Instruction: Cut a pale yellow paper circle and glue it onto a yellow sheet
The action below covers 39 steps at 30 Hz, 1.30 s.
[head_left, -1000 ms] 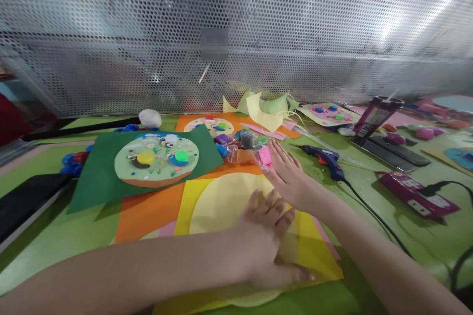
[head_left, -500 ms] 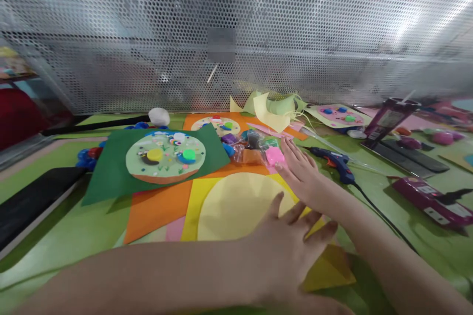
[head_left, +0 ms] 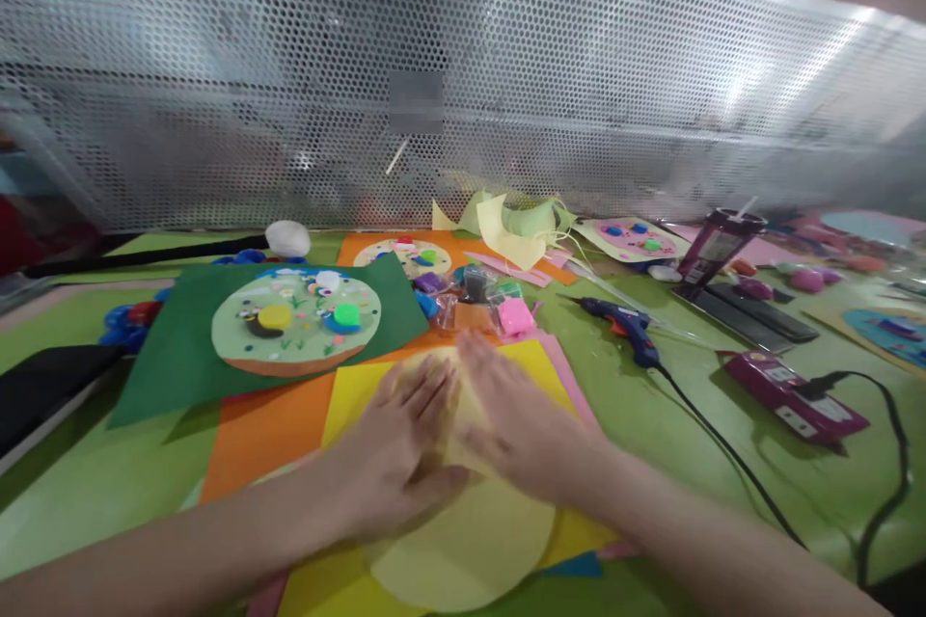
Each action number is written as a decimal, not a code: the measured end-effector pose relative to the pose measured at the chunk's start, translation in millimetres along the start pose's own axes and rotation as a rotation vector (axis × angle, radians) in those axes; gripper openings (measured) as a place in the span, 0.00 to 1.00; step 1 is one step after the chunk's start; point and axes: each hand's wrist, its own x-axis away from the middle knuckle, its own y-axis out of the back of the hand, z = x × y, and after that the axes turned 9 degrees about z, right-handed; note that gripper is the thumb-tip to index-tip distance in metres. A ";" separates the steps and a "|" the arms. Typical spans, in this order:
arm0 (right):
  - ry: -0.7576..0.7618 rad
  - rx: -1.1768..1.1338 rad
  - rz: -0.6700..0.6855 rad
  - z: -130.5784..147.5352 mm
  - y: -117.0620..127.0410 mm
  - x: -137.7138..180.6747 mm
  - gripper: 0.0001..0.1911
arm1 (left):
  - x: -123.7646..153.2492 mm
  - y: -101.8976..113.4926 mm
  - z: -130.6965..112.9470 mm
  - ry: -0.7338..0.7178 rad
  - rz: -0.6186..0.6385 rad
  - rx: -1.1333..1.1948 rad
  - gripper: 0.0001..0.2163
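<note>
Both hands lie over a pale yellow paper circle (head_left: 470, 545), which rests on a bright yellow sheet (head_left: 329, 588). My left hand (head_left: 405, 443) is flat on the circle's left part, fingers stretched forward and thumb out to the side. My right hand (head_left: 517, 419), somewhat smeared by motion, slants in from the right with its fingers extended close to the left fingertips. Neither hand grips anything I can see. Just beyond the fingers are a pink clay packet (head_left: 516, 316) and an orange clay packet (head_left: 472, 318). The hands cover the circle's upper middle.
A decorated round picture (head_left: 296, 323) lies on green paper (head_left: 163, 357) to the left. On the right are a blue glue gun (head_left: 622, 323), a purple power strip (head_left: 792, 395) with a cord, and a dark cup (head_left: 720, 249) with a straw. A perforated metal panel (head_left: 492, 67) stands behind.
My left hand has moved left and forward onto the circle. My right hand has come left from beside the pink packet to join it. The view has shifted slightly right.
</note>
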 end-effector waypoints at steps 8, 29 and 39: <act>0.003 0.059 0.071 8.7 -16.6 -2.5 0.43 | 16.6 19.2 15.5 0.179 -0.107 0.192 0.30; 0.056 0.055 0.201 36.8 -10.8 -19.1 0.40 | 0.4 -1.3 30.6 0.242 -0.414 0.754 0.24; 0.094 0.075 0.129 39.5 -36.7 -30.3 0.35 | 6.9 5.0 30.7 0.068 -0.286 0.457 0.28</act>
